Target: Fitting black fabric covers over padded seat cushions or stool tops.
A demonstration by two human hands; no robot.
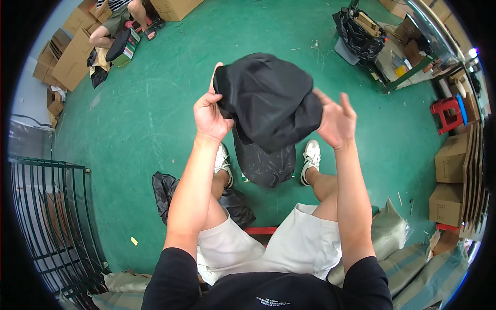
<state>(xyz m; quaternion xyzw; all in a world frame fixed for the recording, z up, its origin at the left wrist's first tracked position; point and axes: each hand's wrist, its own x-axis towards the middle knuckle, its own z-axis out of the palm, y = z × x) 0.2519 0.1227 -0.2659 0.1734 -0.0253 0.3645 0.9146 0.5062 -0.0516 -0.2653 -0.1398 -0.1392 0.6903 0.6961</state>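
Centrally, a bunched black cloth [268,98] hangs above a patterned dark cap [268,168]: your left hand [211,118] pinches its edge between thumb and fingers; your right hand [337,123], thumb spread, meets the opposite edge, its hold unclear. White shoes [311,159] flank the cap.

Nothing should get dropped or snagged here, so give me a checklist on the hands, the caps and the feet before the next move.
1. Left hand on the black cap: ok, it clasps the cap's left edge.
2. Right hand gripping firmly: cannot tell; it is at the cap's right edge with its fingers spread.
3. Patterned dark cap fully in view: not ok, the black cap covers its upper part.
4. Support under the patterned dark cap: cannot tell, mostly hidden.
5. White shoes to either side of the patterned dark cap: ok.
6. Black plastic bag away from the legs: not ok, it lies by the left leg.
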